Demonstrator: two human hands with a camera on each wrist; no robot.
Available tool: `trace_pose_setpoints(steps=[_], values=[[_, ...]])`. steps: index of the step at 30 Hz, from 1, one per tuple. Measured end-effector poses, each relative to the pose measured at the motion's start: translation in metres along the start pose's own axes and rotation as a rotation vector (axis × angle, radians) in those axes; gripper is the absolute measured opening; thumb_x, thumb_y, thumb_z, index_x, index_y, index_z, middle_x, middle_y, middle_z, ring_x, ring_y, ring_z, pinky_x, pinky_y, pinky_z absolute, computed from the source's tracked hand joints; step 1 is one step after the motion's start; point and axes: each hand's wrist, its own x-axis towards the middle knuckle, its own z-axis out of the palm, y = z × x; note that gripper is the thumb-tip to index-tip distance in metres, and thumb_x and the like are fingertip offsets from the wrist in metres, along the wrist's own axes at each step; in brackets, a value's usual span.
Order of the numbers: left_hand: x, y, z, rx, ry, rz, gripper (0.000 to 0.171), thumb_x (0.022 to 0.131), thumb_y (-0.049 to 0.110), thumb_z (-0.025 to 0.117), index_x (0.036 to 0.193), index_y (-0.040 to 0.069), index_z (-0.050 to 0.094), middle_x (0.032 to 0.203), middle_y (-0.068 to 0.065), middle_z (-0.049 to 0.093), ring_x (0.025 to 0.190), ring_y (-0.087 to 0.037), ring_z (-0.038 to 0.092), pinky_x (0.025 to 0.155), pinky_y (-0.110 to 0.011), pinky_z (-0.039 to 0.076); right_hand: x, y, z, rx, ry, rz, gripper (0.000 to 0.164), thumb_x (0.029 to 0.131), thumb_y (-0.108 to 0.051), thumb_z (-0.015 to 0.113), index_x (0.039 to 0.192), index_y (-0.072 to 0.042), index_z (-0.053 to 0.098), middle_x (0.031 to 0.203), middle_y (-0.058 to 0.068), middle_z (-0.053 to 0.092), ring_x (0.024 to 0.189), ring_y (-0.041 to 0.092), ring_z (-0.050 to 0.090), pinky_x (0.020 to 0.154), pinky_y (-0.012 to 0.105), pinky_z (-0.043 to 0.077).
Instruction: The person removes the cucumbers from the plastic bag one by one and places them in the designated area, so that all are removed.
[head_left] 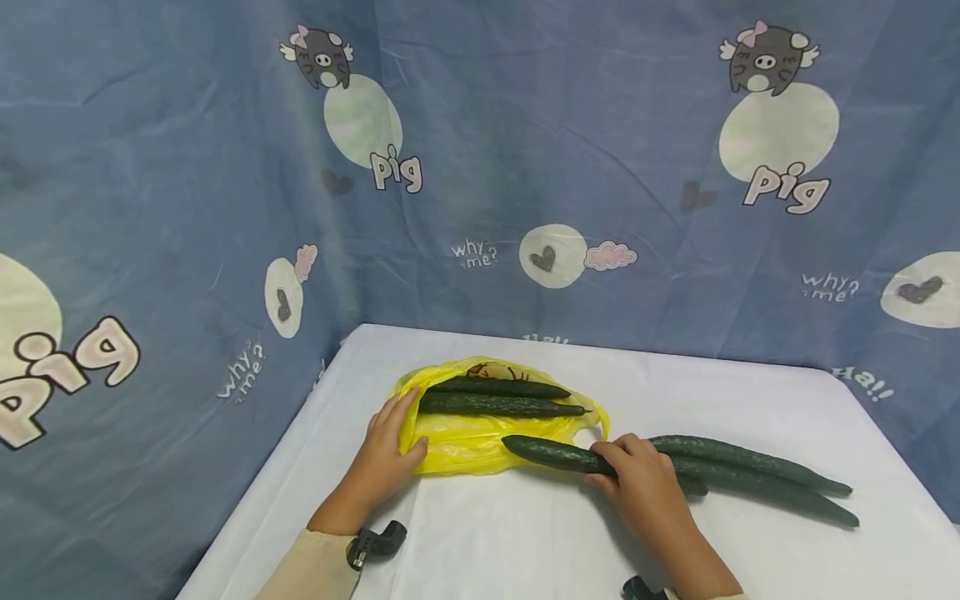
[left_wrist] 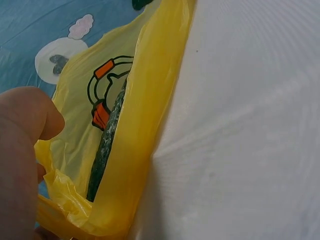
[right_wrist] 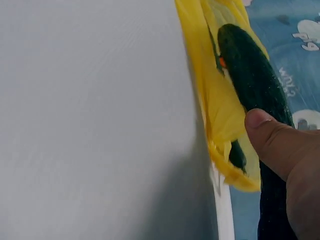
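Note:
A yellow plastic bag point(head_left: 465, 454) lies on its side on the white table, with two long dark green cucumbers point(head_left: 502, 405) in its mouth. At the bag's left end my left hand point(head_left: 386, 454) grips the plastic, thumb in front; some fingers are hidden in the left wrist view. My right hand point(head_left: 645, 492) holds another cucumber point(head_left: 555, 454) around its middle, thumb on top in the right wrist view. This cucumber's tip points left, over the bag's front right part. Two more cucumbers point(head_left: 772, 483) lie side by side to the right of that hand.
White cloth point(head_left: 487, 542) covers the table. A blue curtain with printed pigs point(head_left: 480, 167) stands behind it and along the left side. A bag handle loop point(head_left: 604, 421) extends near the right hand.

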Motion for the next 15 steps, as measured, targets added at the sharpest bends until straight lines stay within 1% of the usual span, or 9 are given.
trace_pose_setpoints(steps=[4, 8, 15], values=[[0.0, 0.001, 0.0, 0.003, -0.002, -0.001, 0.084, 0.094, 0.02, 0.071, 0.166, 0.025, 0.03, 0.168, -0.019, 0.03, 0.149, -0.046, 0.033, 0.114, -0.072, 0.034, -0.002, 0.009, -0.003, -0.002, -0.018, 0.015, 0.043, 0.08, -0.036, 0.09, 0.119, -0.023, 0.077, 0.104, -0.005, 0.065, 0.095, 0.02, 0.062, 0.081, 0.047, 0.05], [0.0, 0.001, 0.0, 0.01, -0.005, -0.009, 0.083, 0.094, 0.021, 0.071, 0.166, 0.025, 0.03, 0.168, -0.018, 0.031, 0.149, -0.046, 0.033, 0.114, -0.072, 0.034, -0.003, 0.019, -0.004, -0.006, -0.011, 0.011, 0.043, 0.081, -0.035, 0.09, 0.12, -0.021, 0.077, 0.104, -0.004, 0.066, 0.097, 0.023, 0.064, 0.082, 0.049, 0.05], [0.002, 0.0, 0.001, 0.011, -0.015, -0.015, 0.084, 0.094, 0.02, 0.071, 0.166, 0.026, 0.029, 0.169, -0.017, 0.03, 0.15, -0.046, 0.032, 0.114, -0.072, 0.034, -0.009, 0.031, -0.008, -0.005, -0.001, 0.007, 0.041, 0.08, -0.033, 0.09, 0.118, -0.022, 0.077, 0.103, -0.002, 0.066, 0.097, 0.023, 0.064, 0.083, 0.051, 0.05]])
